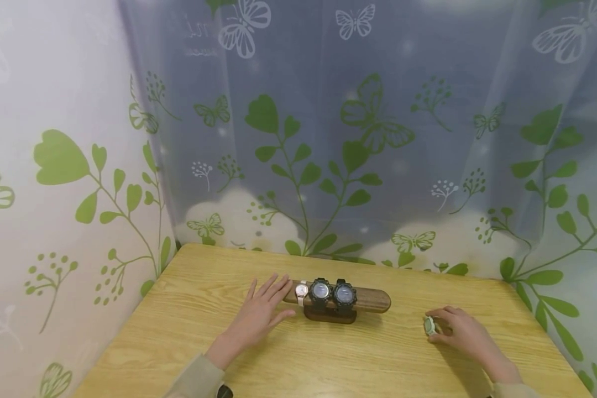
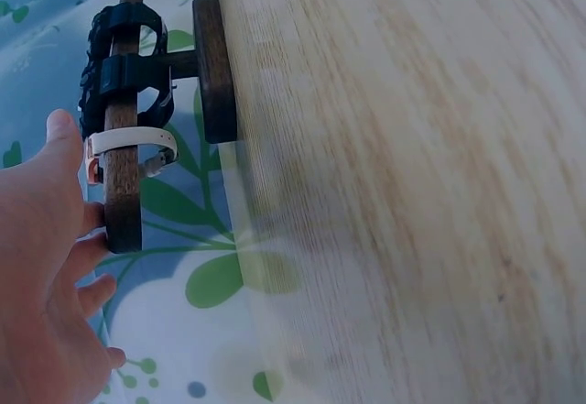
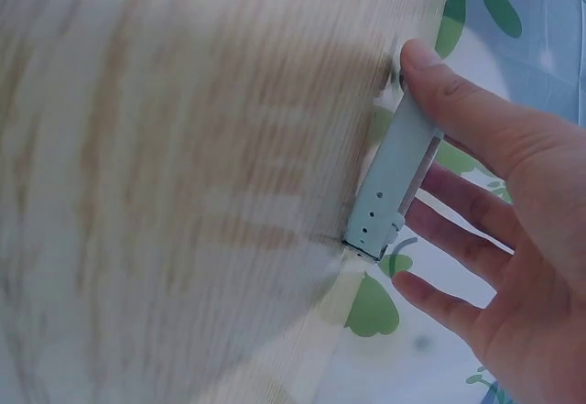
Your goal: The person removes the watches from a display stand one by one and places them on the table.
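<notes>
A dark wooden watch stand (image 1: pixel 373 300) has a horizontal bar on a short base. Around its bar sit a small white-strapped watch (image 1: pixel 302 289) and two black watches, one in the middle (image 1: pixel 320 291) and one to its right (image 1: pixel 345 294). My left hand (image 1: pixel 262 309) lies at the bar's left end, fingers extended; in the left wrist view its fingertips are at the bar's end (image 2: pixel 124 225), beside the white strap (image 2: pixel 133 138). Off to the right, my right hand (image 1: pixel 465 334) pinches a pale green watch (image 1: pixel 430 326) between thumb and fingers. Its strap (image 3: pixel 392 180) shows in the right wrist view.
The wooden table (image 1: pixel 179 320) carries the stand near its middle. A curtain (image 1: pixel 323 166) printed with leaves and butterflies hangs behind the table and along both sides, close to its edges.
</notes>
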### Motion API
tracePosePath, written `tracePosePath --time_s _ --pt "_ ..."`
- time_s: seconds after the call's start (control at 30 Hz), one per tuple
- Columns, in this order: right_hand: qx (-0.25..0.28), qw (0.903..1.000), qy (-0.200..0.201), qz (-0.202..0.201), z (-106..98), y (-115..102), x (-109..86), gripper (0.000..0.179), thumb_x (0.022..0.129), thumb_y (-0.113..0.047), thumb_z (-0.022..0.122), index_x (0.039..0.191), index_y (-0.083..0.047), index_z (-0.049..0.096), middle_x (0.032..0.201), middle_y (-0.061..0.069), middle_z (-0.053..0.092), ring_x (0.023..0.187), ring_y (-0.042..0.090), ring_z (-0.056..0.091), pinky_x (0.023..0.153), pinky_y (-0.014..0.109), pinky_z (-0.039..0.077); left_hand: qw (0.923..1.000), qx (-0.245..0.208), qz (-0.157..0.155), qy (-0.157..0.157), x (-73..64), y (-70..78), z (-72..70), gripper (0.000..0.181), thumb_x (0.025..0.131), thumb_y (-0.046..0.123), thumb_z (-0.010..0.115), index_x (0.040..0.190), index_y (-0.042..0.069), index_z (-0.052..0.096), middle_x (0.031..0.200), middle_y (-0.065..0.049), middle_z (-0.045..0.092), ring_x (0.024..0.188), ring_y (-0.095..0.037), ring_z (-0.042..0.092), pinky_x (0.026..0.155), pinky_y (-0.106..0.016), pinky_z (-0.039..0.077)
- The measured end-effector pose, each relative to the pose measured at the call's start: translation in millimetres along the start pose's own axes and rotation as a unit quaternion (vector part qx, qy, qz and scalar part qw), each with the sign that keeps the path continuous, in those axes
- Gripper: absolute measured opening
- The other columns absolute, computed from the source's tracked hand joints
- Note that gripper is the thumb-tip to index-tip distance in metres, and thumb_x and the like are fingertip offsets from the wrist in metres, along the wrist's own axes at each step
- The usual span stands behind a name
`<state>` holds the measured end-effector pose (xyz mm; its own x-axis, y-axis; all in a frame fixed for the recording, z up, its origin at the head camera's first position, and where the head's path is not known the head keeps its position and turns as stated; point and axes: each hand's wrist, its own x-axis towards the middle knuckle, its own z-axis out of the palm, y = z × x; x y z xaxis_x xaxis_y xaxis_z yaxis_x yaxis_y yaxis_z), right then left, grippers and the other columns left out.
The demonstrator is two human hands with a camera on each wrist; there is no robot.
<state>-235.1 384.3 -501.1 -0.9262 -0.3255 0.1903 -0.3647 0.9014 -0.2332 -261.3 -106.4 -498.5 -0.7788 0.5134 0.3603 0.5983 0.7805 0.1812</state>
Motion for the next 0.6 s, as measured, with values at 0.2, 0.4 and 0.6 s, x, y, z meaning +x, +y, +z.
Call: tracePosePath --time_s 0.2,0.4,0.6 --pt "0.005 1.0 0.006 -0.004 1.6 -0.5 -1.8 0.059 0.075 -0.039 0.086 0.122 -0.008 0.07 0.109 0.009 0.07 0.095 0.036 0.066 0.074 0.053 0.058 1.0 0.003 -0.002 -0.006 -0.7 0.7 -0.2 0.071 0.103 0.053 0.048 0.158 0.01 0.036 0.165 -0.005 0.029 0.153 -0.032 0.023 0.12 -0.066 0.011" --pt "0.008 0.9998 0.017 -0.006 -3.2 -4.3 -2.5 0.063 0.076 -0.038 0.086 0.127 -0.006 0.067 0.117 0.018 0.068 0.099 0.04 0.066 0.077 0.057 0.058 1.0 0.004 -0.001 -0.001 -0.3 0.5 1.0 0.07 0.103 0.053 0.048 0.156 0.009 0.038 0.164 -0.007 0.031 0.153 -0.033 0.024 0.12 -0.066 0.012" --pt "-0.007 0.9956 0.089 -0.028 -8.5 -10.8 2.2 0.054 0.084 -0.025 0.082 0.131 -0.004 0.063 0.128 0.024 0.063 0.107 0.05 0.062 0.08 0.069 0.051 1.0 0.0 -0.001 0.003 0.2 0.3 0.8 0.07 0.102 0.052 0.05 0.156 0.009 0.038 0.165 -0.006 0.03 0.153 -0.032 0.023 0.121 -0.066 0.011"
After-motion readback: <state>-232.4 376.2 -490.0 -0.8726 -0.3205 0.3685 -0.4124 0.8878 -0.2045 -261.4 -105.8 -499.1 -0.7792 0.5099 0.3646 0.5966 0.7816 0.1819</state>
